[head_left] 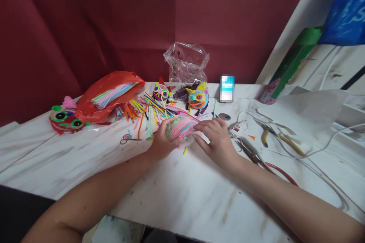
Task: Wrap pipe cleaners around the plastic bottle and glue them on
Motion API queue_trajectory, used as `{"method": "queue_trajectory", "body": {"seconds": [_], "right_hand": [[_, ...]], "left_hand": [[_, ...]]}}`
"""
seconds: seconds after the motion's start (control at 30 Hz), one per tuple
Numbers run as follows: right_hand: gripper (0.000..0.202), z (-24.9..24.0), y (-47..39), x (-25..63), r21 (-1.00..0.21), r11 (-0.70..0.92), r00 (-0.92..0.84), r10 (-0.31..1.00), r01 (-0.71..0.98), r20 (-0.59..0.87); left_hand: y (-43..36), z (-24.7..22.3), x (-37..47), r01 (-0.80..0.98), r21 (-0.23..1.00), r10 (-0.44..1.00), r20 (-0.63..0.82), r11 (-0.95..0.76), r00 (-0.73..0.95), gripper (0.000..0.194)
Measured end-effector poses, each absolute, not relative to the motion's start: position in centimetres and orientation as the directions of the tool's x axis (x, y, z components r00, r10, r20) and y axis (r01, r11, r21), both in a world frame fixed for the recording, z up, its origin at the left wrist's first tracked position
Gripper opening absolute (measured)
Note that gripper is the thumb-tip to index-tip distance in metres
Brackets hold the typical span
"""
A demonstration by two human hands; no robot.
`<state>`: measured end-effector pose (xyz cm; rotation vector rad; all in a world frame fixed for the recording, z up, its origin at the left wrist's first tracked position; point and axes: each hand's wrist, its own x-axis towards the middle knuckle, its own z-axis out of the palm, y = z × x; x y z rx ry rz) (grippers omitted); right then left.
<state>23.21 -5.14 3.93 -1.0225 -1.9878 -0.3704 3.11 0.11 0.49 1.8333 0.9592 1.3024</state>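
Between my hands is a round ball [182, 128] covered in rows of pink, green and blue pipe cleaners, with some clear material showing at its lower side. My left hand [163, 140] is wrapped around the ball's left side, thumb below. At the right side of the ball, the fingers of my right hand [212, 136] are bent over pink pipe cleaner ends [196, 132], partly hidden by the fingertips. A short yellow piece [185, 150] lies just below the ball. Loose coloured pipe cleaners [145, 112] are spread behind my left hand.
Small scissors [129, 139] lie left. Finished fuzzy animal heads [197, 98] stand behind, another face [65, 117] at far left beside a red bag [108, 87]. Yellow-handled pliers [281, 138], red-handled cutters [256, 157] and white cables [313, 152] lie right. A phone [227, 89] stands at the back.
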Motion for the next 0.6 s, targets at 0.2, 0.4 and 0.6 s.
{"method": "queue_trajectory", "body": {"seconds": [0.2,0.4,0.6], "right_hand": [[0.012,2.4,-4.6,22.6,-0.285,0.635,-0.256,0.622,0.718,0.740],[0.007,3.2,-4.9,22.2,-0.603,0.509,-0.096,0.807,0.614,0.583],[0.007,3.0,-4.5,22.1,-0.712,0.446,-0.049,0.863,0.543,0.503]], "left_hand": [[-0.5,1.0,3.4,0.173,0.859,0.868,0.442,-0.482,0.225,0.068],[-0.3,0.6,3.1,0.200,0.834,0.847,0.455,-0.513,0.274,0.069],[-0.1,0.4,2.9,0.177,0.825,0.820,0.461,-0.537,0.338,0.071]]}}
